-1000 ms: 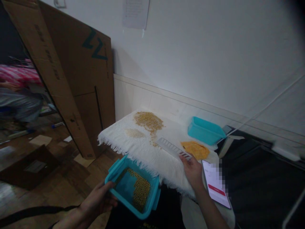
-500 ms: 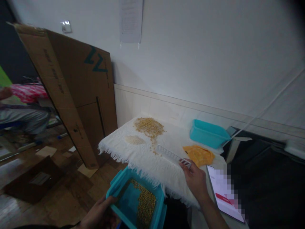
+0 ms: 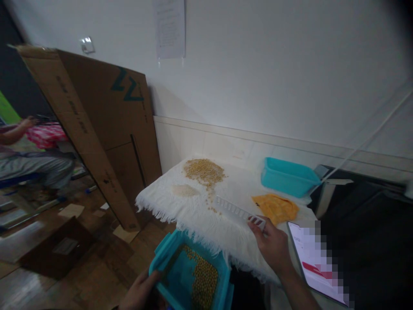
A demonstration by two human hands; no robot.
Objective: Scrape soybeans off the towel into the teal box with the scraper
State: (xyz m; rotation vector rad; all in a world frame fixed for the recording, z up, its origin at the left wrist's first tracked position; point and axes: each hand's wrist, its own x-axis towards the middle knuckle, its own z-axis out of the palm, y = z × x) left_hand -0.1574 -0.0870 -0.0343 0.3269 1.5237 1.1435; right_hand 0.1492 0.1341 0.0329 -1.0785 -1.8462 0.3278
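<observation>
My left hand point(image 3: 140, 292) grips the near left rim of a teal plastic container point(image 3: 176, 262) partly filled with yellow beans point(image 3: 204, 282), held below the table's front edge. My right hand point(image 3: 272, 246) pinches the near end of a white slotted strip point(image 3: 237, 210) that lies flat on the white fringed cloth point(image 3: 200, 215). Further back on the cloth sit a pile of yellow beans point(image 3: 204, 168) and a small pale heap of grains point(image 3: 183, 190). A few loose beans trail between the pile and the strip.
A second teal container point(image 3: 288, 176) and a yellow cloth point(image 3: 275, 207) lie at the back right. A lit phone point(image 3: 318, 262) rests right of my hand. A big cardboard sheet point(image 3: 97, 125) leans against the wall. A seated person point(image 3: 29, 155) is far left.
The view has shifted slightly, so the table sits further right and lower. My left hand and its container have dropped toward the bottom edge. My right hand stays on the strip's end.
</observation>
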